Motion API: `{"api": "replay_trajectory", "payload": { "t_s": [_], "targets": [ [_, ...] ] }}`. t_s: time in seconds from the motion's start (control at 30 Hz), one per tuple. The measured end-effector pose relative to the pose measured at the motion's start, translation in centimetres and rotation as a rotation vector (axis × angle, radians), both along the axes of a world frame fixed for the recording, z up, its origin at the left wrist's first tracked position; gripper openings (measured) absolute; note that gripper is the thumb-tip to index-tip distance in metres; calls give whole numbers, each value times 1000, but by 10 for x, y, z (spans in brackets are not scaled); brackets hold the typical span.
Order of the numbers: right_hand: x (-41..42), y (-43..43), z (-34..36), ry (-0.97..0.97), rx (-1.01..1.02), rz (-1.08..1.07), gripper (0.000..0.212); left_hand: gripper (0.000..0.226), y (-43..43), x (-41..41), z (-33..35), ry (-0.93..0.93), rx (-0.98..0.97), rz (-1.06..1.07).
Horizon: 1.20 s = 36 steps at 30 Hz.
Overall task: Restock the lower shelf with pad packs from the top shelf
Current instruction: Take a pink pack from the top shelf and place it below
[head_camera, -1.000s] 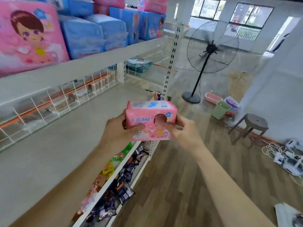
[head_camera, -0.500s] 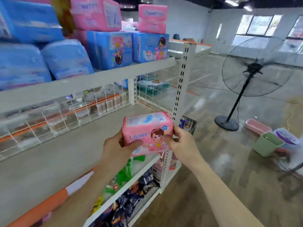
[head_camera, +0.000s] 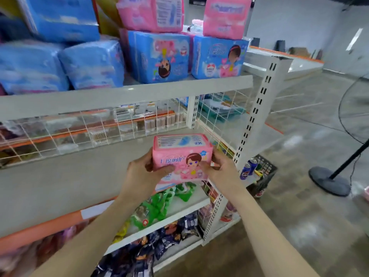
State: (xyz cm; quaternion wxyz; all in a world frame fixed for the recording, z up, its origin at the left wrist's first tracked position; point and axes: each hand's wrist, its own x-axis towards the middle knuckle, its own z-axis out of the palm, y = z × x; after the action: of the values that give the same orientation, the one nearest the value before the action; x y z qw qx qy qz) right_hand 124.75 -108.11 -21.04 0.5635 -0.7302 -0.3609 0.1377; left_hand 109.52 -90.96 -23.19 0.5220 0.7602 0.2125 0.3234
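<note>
Stock on the top shelf (head_camera: 119,96) begins at my far left with blue packs (head_camera: 89,62), too smeared by motion to read. Further along, sharper ones carry two pink packs (head_camera: 151,13) stacked above them, so plenty is left to bring down.

Beneath, the lower shelf (head_camera: 69,186) shows mostly bare grey board in the part I can see, with no pack set on it. I judge the restock to be at an early stage, with this pack in transit and not yet placed.

My left hand (head_camera: 143,170) grips the near left end of the pink pad pack (head_camera: 182,156), thumb across its front. The pack is carried upright, over the right-hand end of the lower shelf, printed face toward me. My right hand (head_camera: 219,168) holds the opposite end, fingers wrapped behind where I cannot see them.

I cannot tell whether the pack's base touches the board; the hands hide it. The shelf's back is veiled by wire mesh, and the fan (head_camera: 329,180) at the far right is cut off by the frame edge.
</note>
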Motion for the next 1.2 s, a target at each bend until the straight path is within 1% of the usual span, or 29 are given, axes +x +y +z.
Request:
{"api": "replay_trajectory", "payload": {
  "t_s": [0.17,0.23,0.27,0.3,0.37,0.43,0.5,0.63,0.7,0.77,0.83,0.9,0.97,1.03,1.1,1.2],
  "targets": [
    [26,35,-17,-5,-65,63,25,51,27,21,-23,0,-38,64],
    [38,50,-19,-5,-110,80,33,49,37,32,-29,-4,13,96],
    [45,58,-21,3,-127,86,33,51,43,37,-30,-4,43,111],
    [52,65,-22,12,-130,88,29,56,51,42,-33,5,51,115],
    [66,80,-26,4,-125,74,20,61,68,56,-36,38,7,89],
    [79,93,-28,-18,-157,37,17,59,81,70,-40,60,-19,93],
    [92,104,-31,-1,-183,26,13,61,86,81,-41,52,0,116],
    [113,124,-40,22,-209,42,15,59,94,97,-46,66,71,204],
    [122,131,-48,32,-204,68,17,58,100,103,-53,102,82,195],
    [130,136,-59,38,-198,87,24,58,105,110,-62,137,93,188],
    [139,141,-69,26,-184,105,25,62,108,118,-72,193,108,220],
    [152,147,-75,-26,-183,119,24,64,111,129,-81,230,119,255],
    [171,155,-79,-59,-188,138,20,67,114,144,-88,240,102,269],
    [192,163,-81,-62,-189,158,24,69,117,162,-91,238,73,283],
    [213,173,-85,-87,-190,161,23,69,120,180,-93,223,61,311],
    [239,185,-94,-104,-147,145,33,69,124,207,-95,190,42,334]
  ]
}}
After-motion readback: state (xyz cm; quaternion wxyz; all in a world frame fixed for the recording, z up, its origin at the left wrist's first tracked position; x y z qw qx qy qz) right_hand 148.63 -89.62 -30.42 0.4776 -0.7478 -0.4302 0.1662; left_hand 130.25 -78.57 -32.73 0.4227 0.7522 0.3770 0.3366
